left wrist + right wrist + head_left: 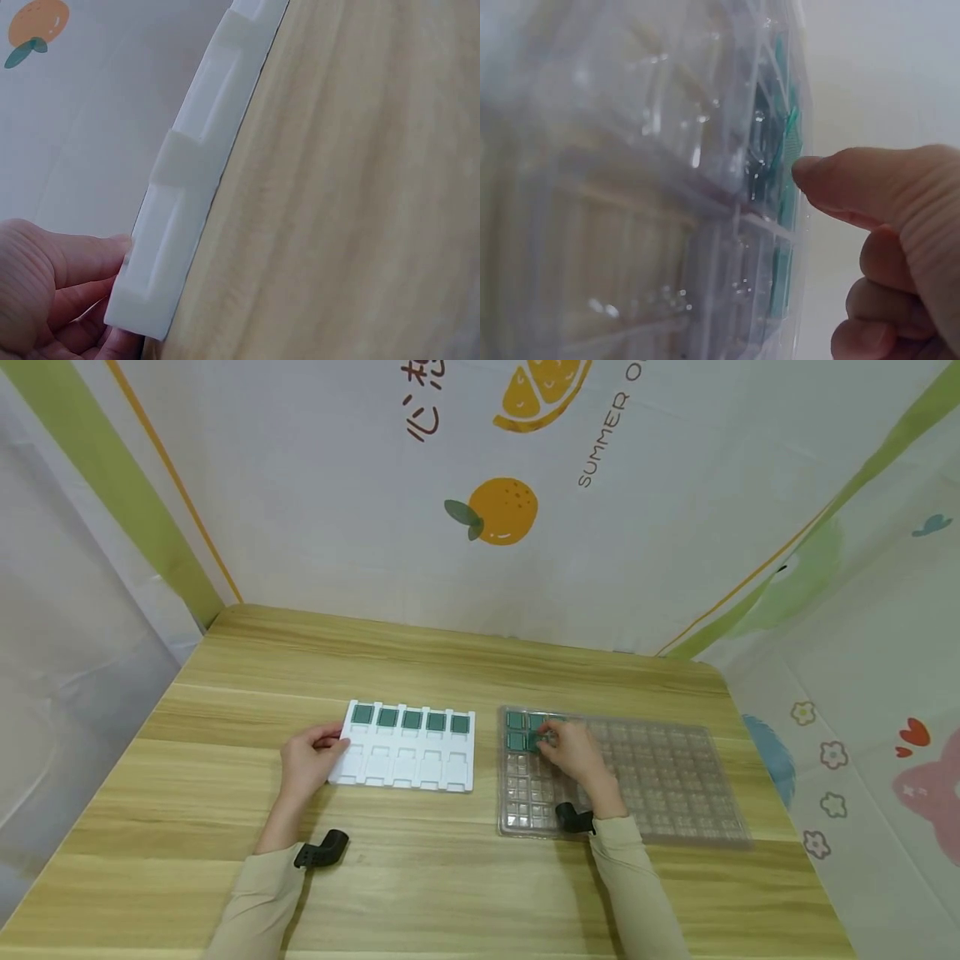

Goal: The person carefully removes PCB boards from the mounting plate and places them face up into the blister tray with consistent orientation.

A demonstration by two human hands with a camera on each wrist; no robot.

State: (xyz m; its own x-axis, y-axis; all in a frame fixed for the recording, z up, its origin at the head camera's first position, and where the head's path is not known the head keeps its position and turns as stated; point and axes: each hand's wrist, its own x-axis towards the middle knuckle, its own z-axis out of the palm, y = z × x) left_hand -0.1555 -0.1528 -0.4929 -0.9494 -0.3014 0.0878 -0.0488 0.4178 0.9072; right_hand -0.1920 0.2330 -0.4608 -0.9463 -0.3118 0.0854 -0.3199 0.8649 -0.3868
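A: Item one?

B: Clear blister tray (660, 777), on the counter (450, 877). Green square chips (516, 721) sit in its far-left pockets, four or so. Right hand (573, 753) is over that corner, fingers curled, fingertip on a green chip (786, 142); whether it is pinched I cannot tell.

A: Item two?

B: White slotted tray (408, 758), just left of the blister tray, not touching it. Five green chips (412, 719) along its far row. Left hand (306, 764) holds its left edge, thumb (90, 259) on the rim.

A: Handling?

B: Chips likely light, thin, stiff, smooth (slippery, I judge); best taken by opposite edges. The blister tray looks flimsy and would flex.
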